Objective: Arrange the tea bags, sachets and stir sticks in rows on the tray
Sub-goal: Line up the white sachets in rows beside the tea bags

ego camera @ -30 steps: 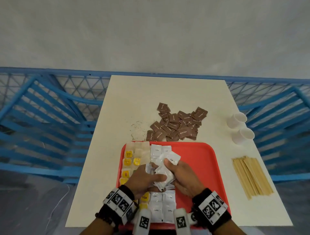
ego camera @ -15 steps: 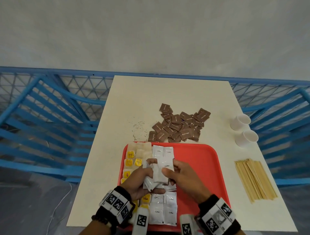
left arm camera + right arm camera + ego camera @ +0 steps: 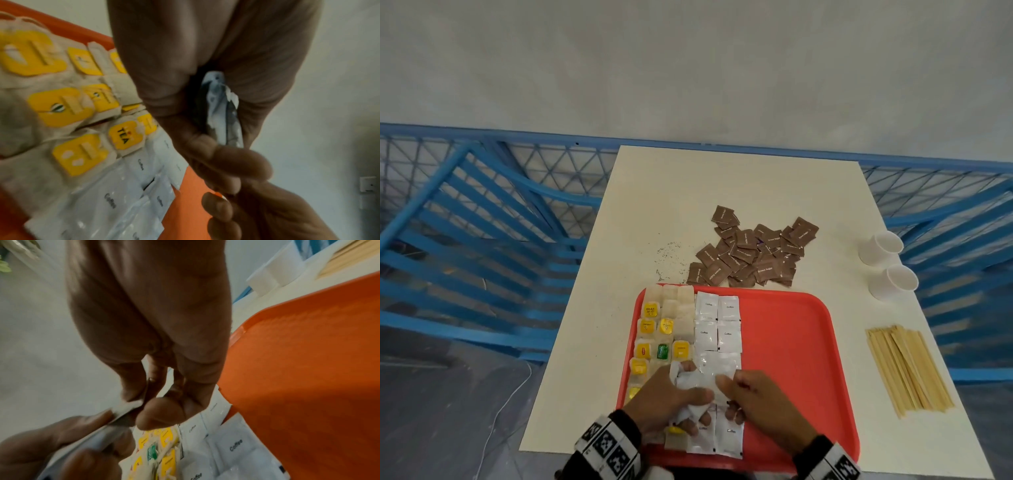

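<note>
You face a cream tabletop (image 3: 739, 192) by blue railings (image 3: 482, 219). Your left hand (image 3: 667, 397) grips white sachets (image 3: 693, 382); your right hand (image 3: 760, 401) pinches one above the red tray (image 3: 791, 342), its lengthwise rows running away from you.

The red tray (image 3: 791, 342) sits on the near side of the bench. Down its left side lie tea bags (image 3: 664, 325) with yellow tags, in rows. Next to them are white coffee sachets (image 3: 717, 322), flat and side by side in two columns. A small bunch of white sachets (image 3: 693, 383) is held up above the tray. Brown sugar sachets (image 3: 750, 253) lie in a messy pile just behind the tray. The wooden stir sticks (image 3: 907, 370) lie together on the right, off the tray.
</note>
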`<state>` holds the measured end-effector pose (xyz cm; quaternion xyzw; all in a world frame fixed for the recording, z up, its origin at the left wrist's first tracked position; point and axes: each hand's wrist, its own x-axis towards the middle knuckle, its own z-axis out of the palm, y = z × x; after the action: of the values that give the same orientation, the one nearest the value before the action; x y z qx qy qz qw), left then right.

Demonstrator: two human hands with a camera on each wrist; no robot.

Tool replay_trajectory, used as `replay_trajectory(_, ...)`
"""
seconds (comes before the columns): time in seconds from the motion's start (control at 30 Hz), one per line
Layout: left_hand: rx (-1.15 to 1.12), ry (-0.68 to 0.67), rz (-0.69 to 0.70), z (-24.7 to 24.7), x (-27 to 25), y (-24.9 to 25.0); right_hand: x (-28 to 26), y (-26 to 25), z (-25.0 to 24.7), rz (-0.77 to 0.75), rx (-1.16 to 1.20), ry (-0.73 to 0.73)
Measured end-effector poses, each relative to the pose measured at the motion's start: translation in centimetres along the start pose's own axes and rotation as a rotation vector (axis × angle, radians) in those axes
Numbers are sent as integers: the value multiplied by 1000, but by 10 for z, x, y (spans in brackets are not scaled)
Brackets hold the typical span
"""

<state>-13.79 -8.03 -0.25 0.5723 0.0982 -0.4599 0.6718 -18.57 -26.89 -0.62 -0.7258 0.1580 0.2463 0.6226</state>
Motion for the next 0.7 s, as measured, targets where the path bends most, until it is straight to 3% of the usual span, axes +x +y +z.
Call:
replay_trajectory(0.1, -11, -60, -11, -1, -6, -3, -1, 2, -4, 24, 43, -26)
replay_trajectory(0.3, -24, -74, 0, -12, -2, 6, 1, -20, -14, -35, 228, 115)
replay_trajectory(0.5, -11, -136, 15, -16, 3, 15, 12, -36, -3, -130, 74, 82)
replay_trajectory(0.6, -83, -58, 86, -28, 10, 30, 24, -48, -14, -112, 278, 262)
replay_trajectory(0.7, -127, -9, 143, -37, 17, 51, 28, -66, -24, -141, 247, 214)
